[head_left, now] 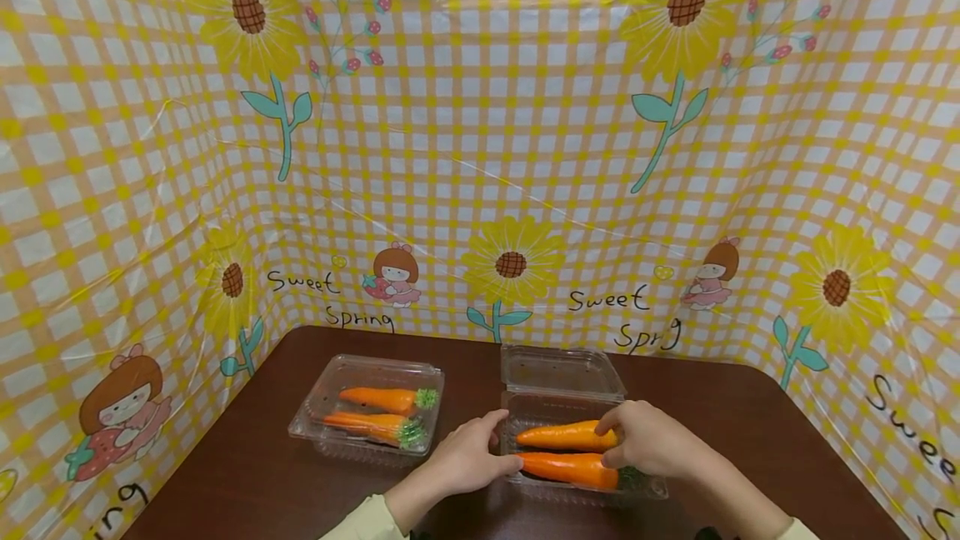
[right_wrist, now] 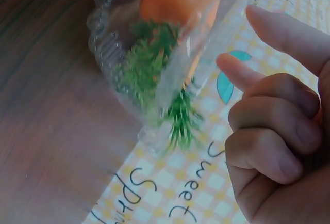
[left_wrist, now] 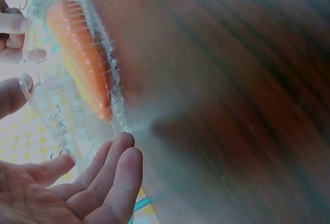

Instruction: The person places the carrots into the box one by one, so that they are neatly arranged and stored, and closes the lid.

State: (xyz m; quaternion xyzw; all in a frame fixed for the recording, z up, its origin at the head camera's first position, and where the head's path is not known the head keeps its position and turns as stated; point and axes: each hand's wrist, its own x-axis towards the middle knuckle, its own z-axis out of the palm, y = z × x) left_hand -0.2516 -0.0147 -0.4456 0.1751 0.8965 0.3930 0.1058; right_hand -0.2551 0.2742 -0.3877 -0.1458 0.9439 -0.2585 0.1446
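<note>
On the right of the table lies a clear plastic clamshell box (head_left: 585, 492), its lid (head_left: 561, 375) folded back toward the wall. Two orange carrots, an upper one (head_left: 557, 437) and a lower one (head_left: 566, 469), lie side by side in it. My left hand (head_left: 467, 458) is at the box's left side, thumb and fingers spread near the carrots' pointed ends. Over the leafy ends is my right hand (head_left: 654, 438), thumb and index finger apart, the other fingers curled in the right wrist view. Green leaves (right_wrist: 180, 118) stick out at the box's end there.
A second clear box (head_left: 318, 386), closed, stands on the left with two carrots (head_left: 378, 398) inside. The dark brown table (head_left: 262, 473) is enclosed by a checked, sunflower-printed cloth (head_left: 450, 148) at the back and sides.
</note>
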